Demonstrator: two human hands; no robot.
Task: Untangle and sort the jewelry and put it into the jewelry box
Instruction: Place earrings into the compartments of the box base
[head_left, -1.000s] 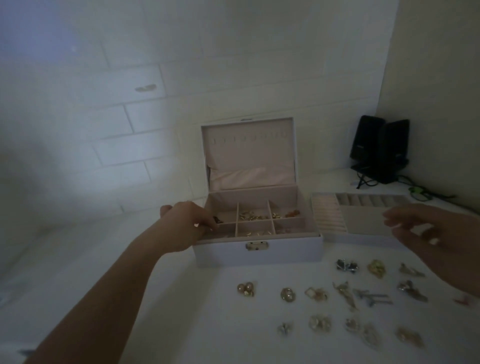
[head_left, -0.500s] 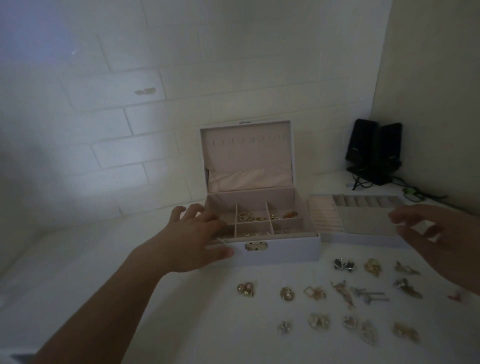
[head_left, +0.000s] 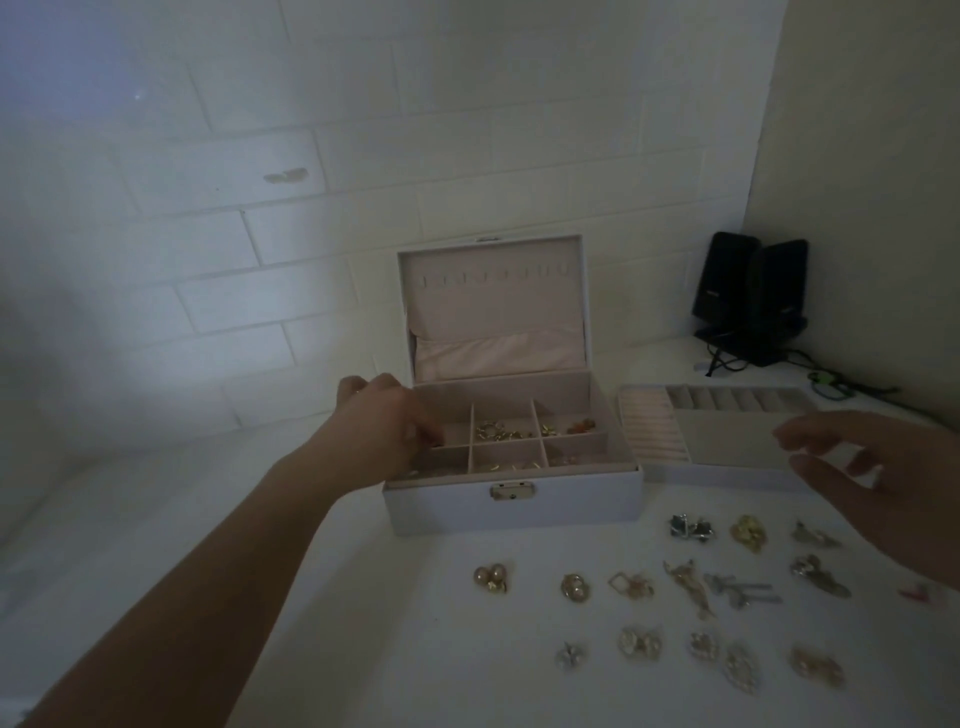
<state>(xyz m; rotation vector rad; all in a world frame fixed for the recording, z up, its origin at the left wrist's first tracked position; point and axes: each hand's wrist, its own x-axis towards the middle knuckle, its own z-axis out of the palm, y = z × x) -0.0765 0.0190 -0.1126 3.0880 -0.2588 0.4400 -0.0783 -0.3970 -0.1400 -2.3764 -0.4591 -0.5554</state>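
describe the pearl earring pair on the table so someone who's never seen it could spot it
Start at the open jewelry box and look at the table in front of its clasp. The jewelry pieces there lie in rows; the pearl pair is the leftmost piece of the row nearest the box. It alone shows two round pale beads side by side.

White table (head_left: 260, 649): jewelry box (head_left: 511, 506), tray (head_left: 727, 470), earrings (head_left: 698, 587)

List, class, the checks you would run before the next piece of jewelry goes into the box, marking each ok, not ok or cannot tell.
1. Jewelry box lid open: ok.
2. Compartments reachable: ok; left hand is at the far-left one.
3. Left hand holding a piece: cannot tell, fingertips blurred.
4. Right hand free: ok, fingers spread, holding nothing.
5. Loose earrings apart, untangled: ok for most; some too blurred.
6. Removed tray clear of the box: ok.
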